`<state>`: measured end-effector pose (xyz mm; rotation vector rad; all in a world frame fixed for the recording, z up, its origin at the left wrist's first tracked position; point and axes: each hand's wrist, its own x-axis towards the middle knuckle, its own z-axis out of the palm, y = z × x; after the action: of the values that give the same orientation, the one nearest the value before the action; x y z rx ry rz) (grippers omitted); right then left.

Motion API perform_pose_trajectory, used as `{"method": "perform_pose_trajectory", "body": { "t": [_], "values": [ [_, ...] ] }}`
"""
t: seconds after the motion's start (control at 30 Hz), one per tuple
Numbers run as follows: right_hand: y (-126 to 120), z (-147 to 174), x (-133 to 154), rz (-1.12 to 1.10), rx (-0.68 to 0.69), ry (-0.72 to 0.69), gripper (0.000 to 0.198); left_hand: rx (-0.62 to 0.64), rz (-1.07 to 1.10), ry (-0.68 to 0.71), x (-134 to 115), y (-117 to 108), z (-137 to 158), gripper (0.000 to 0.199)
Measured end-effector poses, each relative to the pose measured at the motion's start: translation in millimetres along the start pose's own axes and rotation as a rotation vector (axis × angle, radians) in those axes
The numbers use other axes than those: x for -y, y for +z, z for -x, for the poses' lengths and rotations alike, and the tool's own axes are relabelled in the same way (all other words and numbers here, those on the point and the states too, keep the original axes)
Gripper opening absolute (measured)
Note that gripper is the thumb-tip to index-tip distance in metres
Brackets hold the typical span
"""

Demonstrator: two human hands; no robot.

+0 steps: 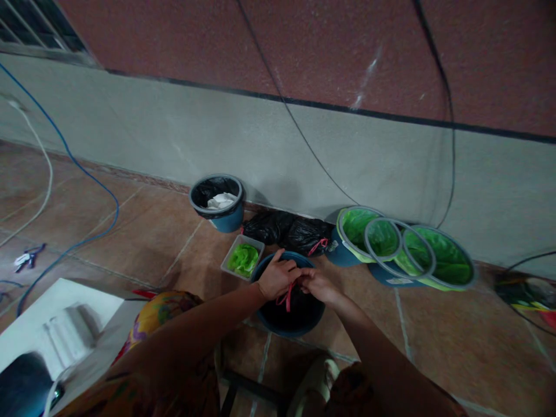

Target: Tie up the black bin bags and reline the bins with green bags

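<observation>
Drawstring (285, 299), red: pinched by left hand (278, 276) and right hand (319, 285) over blue bucket (289, 332), loops hanging toward bucket's near rim; neither hand nearer.

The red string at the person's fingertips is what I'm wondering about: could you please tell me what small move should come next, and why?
I'd suggest the left hand and right hand gently draw the red string snug: their fingers meet at it over the blue bucket, part of it dangles loosely, and any knot is hidden.
</observation>
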<state>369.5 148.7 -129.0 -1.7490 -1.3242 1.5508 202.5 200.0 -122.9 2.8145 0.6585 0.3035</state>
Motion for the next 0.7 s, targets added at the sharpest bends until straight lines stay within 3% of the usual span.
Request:
{"method": "perform_pose_trajectory", "body": {
  "t": [0.17, 0.27, 0.4, 0.6, 0.7],
  "values": [
    [-5, 9, 15, 0.503, -0.236, -0.095, 0.024, 0.026, 0.157, -0.095, 1, 2, -3, 0.021],
    [-9, 13, 21, 0.726, -0.289, -0.057, 0.024, 0.011, 0.259, -0.204, 4, 9, -4, 0.021],
    [-18, 12, 19, 0.719, -0.216, -0.006, 0.026, 0.044, 0.359, -0.345, 9, 17, -4, 0.02],
    [-35, 8, 6, 0.51, -0.141, 0.034, 0.035, 0.111, 0.414, -0.409, 11, 12, 0, 0.02],
    [-40, 8, 1, 0.654, -0.191, 0.092, 0.032, 0.146, 0.47, -0.479, 12, 7, 0, 0.016]
  ]
}}
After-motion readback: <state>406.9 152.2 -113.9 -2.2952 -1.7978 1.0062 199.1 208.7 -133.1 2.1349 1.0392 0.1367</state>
